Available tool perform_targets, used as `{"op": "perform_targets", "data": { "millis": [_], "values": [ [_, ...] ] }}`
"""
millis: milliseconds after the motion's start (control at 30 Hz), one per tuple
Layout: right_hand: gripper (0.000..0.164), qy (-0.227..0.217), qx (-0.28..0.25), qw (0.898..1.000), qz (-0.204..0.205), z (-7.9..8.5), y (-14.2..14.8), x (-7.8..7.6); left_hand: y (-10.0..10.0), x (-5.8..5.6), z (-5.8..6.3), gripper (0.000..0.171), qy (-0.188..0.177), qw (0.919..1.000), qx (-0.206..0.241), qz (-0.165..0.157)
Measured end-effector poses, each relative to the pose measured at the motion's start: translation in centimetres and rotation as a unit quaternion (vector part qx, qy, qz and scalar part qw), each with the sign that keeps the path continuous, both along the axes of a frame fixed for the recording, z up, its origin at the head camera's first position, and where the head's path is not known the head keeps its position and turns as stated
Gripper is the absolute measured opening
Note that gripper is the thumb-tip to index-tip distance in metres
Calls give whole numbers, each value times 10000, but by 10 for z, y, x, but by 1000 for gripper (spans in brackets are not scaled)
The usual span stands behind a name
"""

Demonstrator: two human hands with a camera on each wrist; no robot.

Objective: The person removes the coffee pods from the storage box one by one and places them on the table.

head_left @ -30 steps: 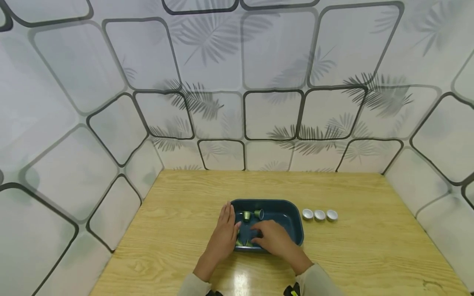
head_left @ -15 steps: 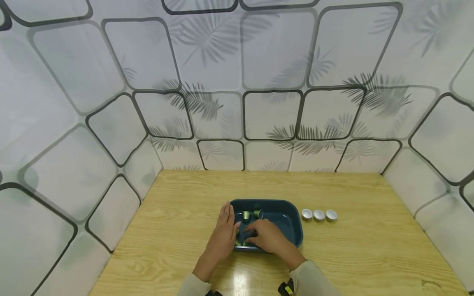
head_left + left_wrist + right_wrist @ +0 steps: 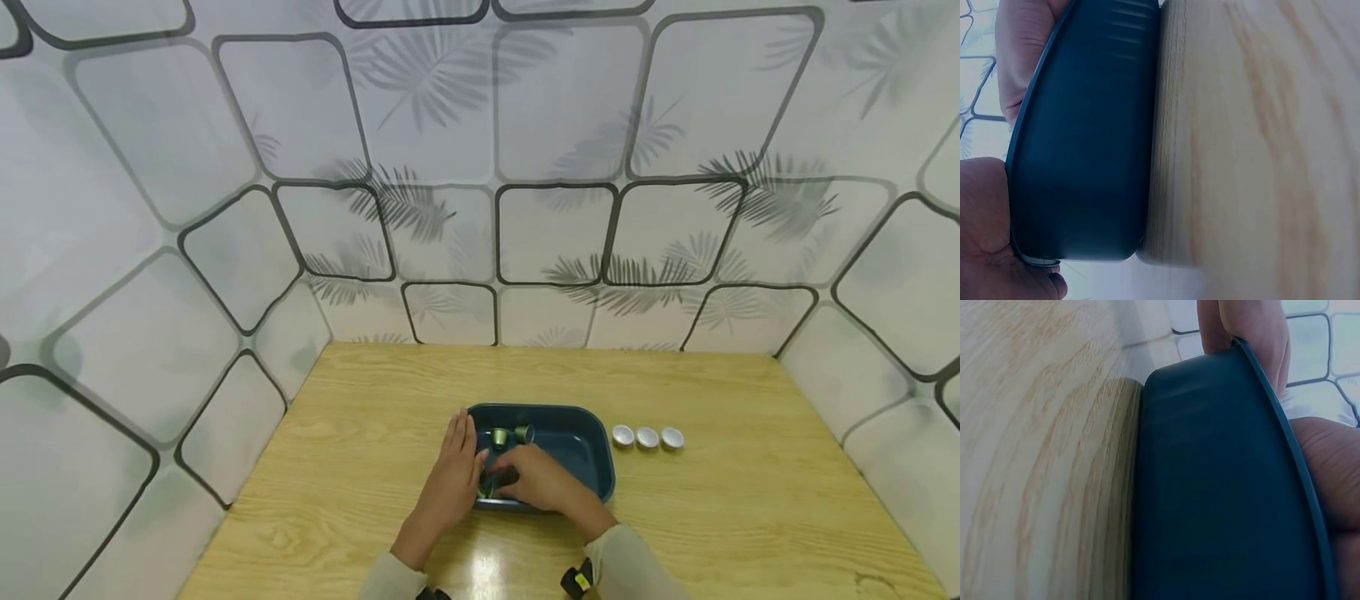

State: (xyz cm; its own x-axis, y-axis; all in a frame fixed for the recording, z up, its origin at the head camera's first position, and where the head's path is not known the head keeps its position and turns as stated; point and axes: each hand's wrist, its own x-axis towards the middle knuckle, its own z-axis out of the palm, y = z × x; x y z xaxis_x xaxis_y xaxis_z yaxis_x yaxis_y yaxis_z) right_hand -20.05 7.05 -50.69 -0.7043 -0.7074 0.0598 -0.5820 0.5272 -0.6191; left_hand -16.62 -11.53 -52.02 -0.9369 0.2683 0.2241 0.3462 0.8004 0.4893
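Observation:
A dark blue rectangular tray (image 3: 577, 417) sits on the wooden table. In the head view my left hand (image 3: 446, 479) lies along its left end, fingers straight outside and thumb inside; the wrist views show the rim held between them. My right hand (image 3: 536, 479) reaches over the near wall, with fingers and thumb bent around a green coffee capsule (image 3: 487, 492) in the near left corner. Whether they pinch it I cannot tell. Two more green capsules lie farther back: one capsule (image 3: 498, 437) and, beside it, an open-ended capsule (image 3: 525, 433).
Three small round cups with white insides stand in a row right of the tray, the nearest cup (image 3: 622, 436) close to its rim. The wooden table (image 3: 750, 467) extends around the tray. Patterned cloth walls (image 3: 555, 233) close in the back and sides.
My right hand has moved slightly left and its fingertips have come down closer to the capsules in the near left corner. The left hand and the tray stay in place.

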Motion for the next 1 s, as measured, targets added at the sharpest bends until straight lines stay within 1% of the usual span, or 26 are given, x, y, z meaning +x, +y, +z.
{"op": "perform_targets", "data": {
  "millis": [100, 233, 300, 433, 633, 867, 1000],
  "values": [
    [23, 2, -48, 9998, 207, 0, -1, -1, 0, 1, 1, 61, -20, 10000, -1, 6],
    [22, -235, -110, 9990, 365, -1, -1, -4, 0, 1, 0, 61, -81, 10000, -25, -2],
    [22, -337, -125, 9986, 398, -2, -1, -4, 0, 1, 0, 60, -77, 10000, -15, -8],
    [19, -350, -113, 9985, 407, -3, -2, -5, 0, 2, 1, 61, -60, 10000, -10, 16],
    [12, -272, -64, 9993, 242, -3, -6, -5, 0, 2, 2, 61, -11, 10000, -6, 61],
    [12, -113, 302, 9995, -17, 1, -8, -3, 1, 1, 1, 61, -19, 10000, 37, 38],
    [11, -142, 349, 9993, -85, 2, -9, -2, 1, 0, 1, 61, -49, 10000, 32, 42]
  ]
}}
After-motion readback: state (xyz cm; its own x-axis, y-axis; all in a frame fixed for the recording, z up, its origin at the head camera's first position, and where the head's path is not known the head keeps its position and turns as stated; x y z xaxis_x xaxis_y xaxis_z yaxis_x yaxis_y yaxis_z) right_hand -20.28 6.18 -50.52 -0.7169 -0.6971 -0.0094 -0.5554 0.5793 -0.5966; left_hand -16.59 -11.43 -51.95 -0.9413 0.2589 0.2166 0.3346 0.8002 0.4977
